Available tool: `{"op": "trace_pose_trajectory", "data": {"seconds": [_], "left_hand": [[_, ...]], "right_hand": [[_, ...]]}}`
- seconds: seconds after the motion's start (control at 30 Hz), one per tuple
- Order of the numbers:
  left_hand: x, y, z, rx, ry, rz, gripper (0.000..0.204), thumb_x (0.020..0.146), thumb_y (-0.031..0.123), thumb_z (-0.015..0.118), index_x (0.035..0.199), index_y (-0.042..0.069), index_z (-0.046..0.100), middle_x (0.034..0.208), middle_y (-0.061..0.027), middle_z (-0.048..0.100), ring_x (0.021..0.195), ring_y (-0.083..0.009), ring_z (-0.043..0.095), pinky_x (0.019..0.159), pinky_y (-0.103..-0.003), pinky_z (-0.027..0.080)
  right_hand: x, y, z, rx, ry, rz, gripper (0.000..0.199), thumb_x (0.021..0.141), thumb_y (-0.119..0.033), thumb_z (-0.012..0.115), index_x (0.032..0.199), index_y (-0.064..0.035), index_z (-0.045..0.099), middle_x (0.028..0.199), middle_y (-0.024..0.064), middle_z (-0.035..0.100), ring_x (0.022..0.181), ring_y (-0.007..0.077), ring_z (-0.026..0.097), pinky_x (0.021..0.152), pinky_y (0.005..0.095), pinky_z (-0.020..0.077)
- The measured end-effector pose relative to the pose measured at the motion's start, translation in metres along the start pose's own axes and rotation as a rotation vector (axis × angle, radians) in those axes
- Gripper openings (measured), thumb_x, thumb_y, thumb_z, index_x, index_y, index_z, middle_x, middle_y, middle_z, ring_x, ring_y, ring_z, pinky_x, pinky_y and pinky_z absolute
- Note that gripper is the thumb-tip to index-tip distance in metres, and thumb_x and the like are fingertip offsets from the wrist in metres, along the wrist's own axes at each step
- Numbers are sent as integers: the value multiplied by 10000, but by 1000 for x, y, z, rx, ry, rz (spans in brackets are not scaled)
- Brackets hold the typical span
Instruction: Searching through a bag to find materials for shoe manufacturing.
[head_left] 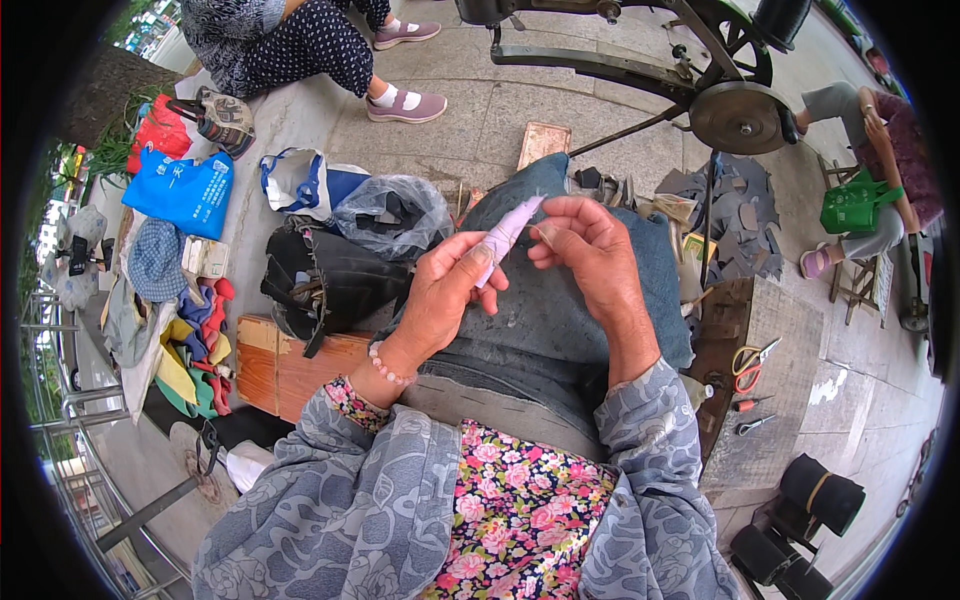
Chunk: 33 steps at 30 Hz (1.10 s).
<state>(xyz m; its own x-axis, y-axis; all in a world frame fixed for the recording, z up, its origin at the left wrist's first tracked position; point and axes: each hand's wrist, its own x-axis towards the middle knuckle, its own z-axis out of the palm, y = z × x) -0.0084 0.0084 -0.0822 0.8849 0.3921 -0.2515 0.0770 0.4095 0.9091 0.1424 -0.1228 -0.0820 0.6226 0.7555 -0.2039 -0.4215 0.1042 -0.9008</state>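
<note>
My left hand (457, 285) grips a narrow, folded or rolled lilac piece (508, 228), perhaps cloth or paper, between thumb and fingers. It slants up toward the right. Beside its upper end, my right hand (585, 245) has thumb and index finger pinched together. A fine line, maybe thread, seems to run near these fingertips, but whatever they pinch is too small to make out. Both hands are above a dark blue-grey cloth (560, 335) spread over my lap.
At right, scissors with orange handles (747, 372) lie on a wooden box (755, 325), near grey scraps (740, 215). A black bag (320, 280) and plastic bags (395, 215) stand left. Ahead is a hand-cranked sewing machine (740, 115). Two people sit nearby.
</note>
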Motion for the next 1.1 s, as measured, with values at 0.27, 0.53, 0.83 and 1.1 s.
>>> {"op": "trace_pose_trajectory", "data": {"seconds": [0.27,0.53,0.83,1.1], "left_hand": [[2,-1,0,-178,-2,-23,352,979,283,524,1166,-12,479,801,-138,606,569,-185,568,545,-296,480],[0,-3,-1,-178,-18,5,380,990,253,499,1227,-43,480,872,-119,607,718,-151,602,545,-255,501],[1,-2,2,-120,-10,-22,364,990,228,505,1233,-43,481,885,-106,605,708,-132,595,536,-242,496],[3,-11,1,85,-40,48,339,967,137,521,1254,-31,457,963,-100,607,741,-134,599,547,-239,504]], "right_hand": [[2,11,10,-63,-58,47,185,839,25,639,1018,14,594,879,81,660,717,135,663,616,245,540],[1,12,20,-83,7,25,114,829,38,645,924,-7,601,820,48,650,669,101,627,594,229,523],[3,16,18,-61,37,-5,121,823,16,683,905,-12,598,789,42,649,660,97,616,586,228,515],[4,17,16,41,16,59,138,806,8,697,898,-18,597,780,45,648,656,102,605,598,236,502]]}}
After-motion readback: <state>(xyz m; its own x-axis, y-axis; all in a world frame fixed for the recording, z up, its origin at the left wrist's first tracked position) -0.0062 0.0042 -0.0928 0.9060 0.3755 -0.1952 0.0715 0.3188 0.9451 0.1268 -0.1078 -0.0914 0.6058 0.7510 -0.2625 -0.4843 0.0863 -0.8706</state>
